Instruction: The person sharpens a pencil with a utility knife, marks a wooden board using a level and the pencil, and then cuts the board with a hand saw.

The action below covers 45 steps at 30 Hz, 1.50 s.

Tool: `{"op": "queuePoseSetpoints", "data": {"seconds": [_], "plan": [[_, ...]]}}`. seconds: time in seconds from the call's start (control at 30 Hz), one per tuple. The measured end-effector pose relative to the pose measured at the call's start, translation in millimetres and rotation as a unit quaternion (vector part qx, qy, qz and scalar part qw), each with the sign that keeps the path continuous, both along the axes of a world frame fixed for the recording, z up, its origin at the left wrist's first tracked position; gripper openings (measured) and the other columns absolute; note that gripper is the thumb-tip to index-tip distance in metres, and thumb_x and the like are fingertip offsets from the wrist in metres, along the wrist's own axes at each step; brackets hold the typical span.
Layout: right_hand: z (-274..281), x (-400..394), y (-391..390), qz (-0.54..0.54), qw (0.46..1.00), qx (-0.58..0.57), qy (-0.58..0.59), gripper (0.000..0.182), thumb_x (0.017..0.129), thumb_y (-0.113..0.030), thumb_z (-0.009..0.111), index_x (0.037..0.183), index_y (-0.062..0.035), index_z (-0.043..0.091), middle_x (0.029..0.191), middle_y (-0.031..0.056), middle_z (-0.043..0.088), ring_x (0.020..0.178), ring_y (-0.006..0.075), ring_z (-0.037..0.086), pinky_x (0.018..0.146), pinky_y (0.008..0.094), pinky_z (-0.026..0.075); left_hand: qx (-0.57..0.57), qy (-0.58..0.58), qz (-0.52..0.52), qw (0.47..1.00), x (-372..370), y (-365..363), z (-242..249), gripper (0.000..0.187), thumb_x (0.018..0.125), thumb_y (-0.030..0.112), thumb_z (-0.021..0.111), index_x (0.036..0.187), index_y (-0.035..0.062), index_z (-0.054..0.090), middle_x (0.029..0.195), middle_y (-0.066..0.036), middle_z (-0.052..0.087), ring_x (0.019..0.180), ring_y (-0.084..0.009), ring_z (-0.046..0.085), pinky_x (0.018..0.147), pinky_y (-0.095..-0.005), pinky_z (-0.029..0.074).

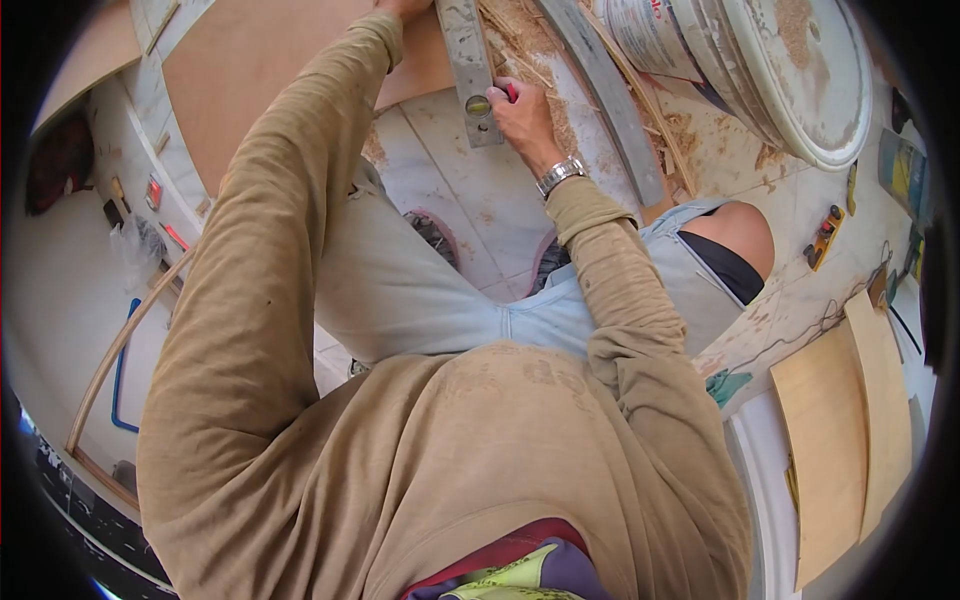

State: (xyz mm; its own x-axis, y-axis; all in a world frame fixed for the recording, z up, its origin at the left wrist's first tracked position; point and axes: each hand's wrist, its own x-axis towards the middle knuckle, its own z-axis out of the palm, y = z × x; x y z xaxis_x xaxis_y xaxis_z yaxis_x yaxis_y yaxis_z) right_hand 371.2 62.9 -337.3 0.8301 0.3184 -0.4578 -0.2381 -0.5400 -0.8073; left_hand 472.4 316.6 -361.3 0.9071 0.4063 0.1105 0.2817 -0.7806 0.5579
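No text is showing clearly enough to read. The white bucket (790, 70), lying just right of the grey spirit level (468, 70), is carrying a red mark near its base, too blurred to make out.

A dusty grey spirit level (468, 65) lies on the plywood sheet (260, 60).

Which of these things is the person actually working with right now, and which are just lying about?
In use:
spirit level, steadied by the left hand
red pencil in the right hand
plywood sheet under the level

Lying about:
white buckets
plywood offcuts
yellow tool
sawdust
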Motion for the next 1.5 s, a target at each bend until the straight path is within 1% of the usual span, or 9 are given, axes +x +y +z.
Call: {"op": "queuePoseSetpoints", "data": {"seconds": [0.1,0.3,0.6,0.9,1.13,1.17,1.27,1.37,1.5], "plan": [[0.1,-1.7,0.5,-0.021,1.0,0.019,0.007,0.026,0.088,-0.024,0.065,0.098,-0.0008,0.072,0.081,0.0209,0.071,0.075,0.0331,0.07,0.071,0.0403,0.053,0.002,-0.007,0.0,1.0,0.7,-0.3,-2.1,0.075,0.096,0.049,0.056,0.157,0.0099,0.034,0.159,-0.016,0.04,0.149,-0.0448,0.027,0.12,-0.0609,0.015],[2.8,-0.3,0.2,-0.016,1.0,0.013,-0.01,0.026,0.087,-0.023,0.067,0.097,0.0004,0.072,0.08,0.0213,0.07,0.074,0.031,0.07,0.07,0.0397,0.052,-0.005,0.001,0.008,1.0,0.9,-2.5,1.7,0.075,0.096,0.049,0.057,0.156,0.0107,0.035,0.158,-0.016,0.041,0.15,-0.0445,0.027,0.119,-0.0625,0.014],[5.6,3.1,-1.5,-0.009,1.0,0.009,0.025,0.03,0.087,-0.024,0.07,0.104,-0.0001,0.074,0.086,0.019,0.074,0.079,0.0283,0.072,0.074,0.0361,0.054,0.006,0.001,0.009,1.0,1.8,-2.9,-1.2,0.077,0.096,0.051,0.056,0.157,0.0111,0.033,0.16,-0.015,0.038,0.15,-0.0438,0.026,0.119,-0.0655,0.013],[6.7,4.3,-1.6,0.005,1.0,0.01,-0.002,0.024,0.086,-0.022,0.067,0.089,0.0013,0.071,0.077,0.022,0.068,0.072,0.0331,0.068,0.069,0.0403,0.051,0.006,0.004,0.002,1.0,0.8,-1.0,1.3,0.077,0.096,0.05,0.056,0.157,0.0095,0.032,0.159,-0.016,0.039,0.15,-0.045,0.026,0.119,-0.0646,0.014],[5.0,5.0,-1.5,0.02,0.999,0.005,-0.031,0.025,0.086,-0.023,0.063,0.086,0.0015,0.067,0.074,0.0231,0.065,0.068,0.0366,0.064,0.065,0.0429,0.049,-0.002,-0.001,0.003,1.0,0.0,-5.1,10.8,0.074,0.096,0.046,0.057,0.156,0.0078,0.034,0.157,-0.018,0.042,0.147,-0.0466,0.029,0.12,-0.063,0.014],[5.8,3.2,-1.6,0.011,0.999,0.008,-0.029,0.025,0.086,-0.023,0.063,0.086,0.0014,0.067,0.074,0.023,0.064,0.067,0.0366,0.063,0.065,0.0429,0.049,-0.013,-0.006,0.008,1.0,0.7,-5.2,8.1,0.077,0.092,0.046,0.062,0.155,0.0099,0.035,0.158,-0.019,0.039,0.148,-0.0444,0.028,0.119,-0.0653,0.013],[-0.2,4.0,-1.5,0.019,0.999,0.006,-0.041,0.025,0.087,-0.023,0.063,0.088,0.0011,0.067,0.073,0.0222,0.063,0.067,0.0367,0.063,0.065,0.0428,0.049,0.029,0.01,0.005,1.0,6.1,-7.4,0.9,0.11,0.081,0.077,0.063,0.156,0.004,0.029,0.158,-0.021,0.036,0.152,-0.0409,0.021,0.12,-0.0651,0.01],[3.0,4.5,-1.9,0.019,0.999,0.005,-0.034,0.025,0.088,-0.023,0.064,0.091,0.0007,0.069,0.072,0.0205,0.064,0.067,0.0339,0.064,0.065,0.042,0.049,0.019,0.037,0.006,0.999,5.7,-12.7,8.1,0.115,0.079,0.077,0.063,0.159,0.0052,0.024,0.166,-0.016,0.025,0.156,-0.0363,0.009,0.119,-0.0683,-0.004],[4.5,3.3,-2.6,0.012,0.999,0.013,-0.035,0.026,0.088,-0.024,0.064,0.096,0.0002,0.071,0.072,0.0194,0.065,0.067,0.0316,0.065,0.065,0.0413,0.05,0.004,0.056,0.02,0.998,7.3,-16.1,17.3,0.114,0.077,0.073,0.068,0.158,0.0064,0.022,0.165,-0.015,0.026,0.156,-0.0363,0.008,0.12,-0.0666,-0.005]]}}
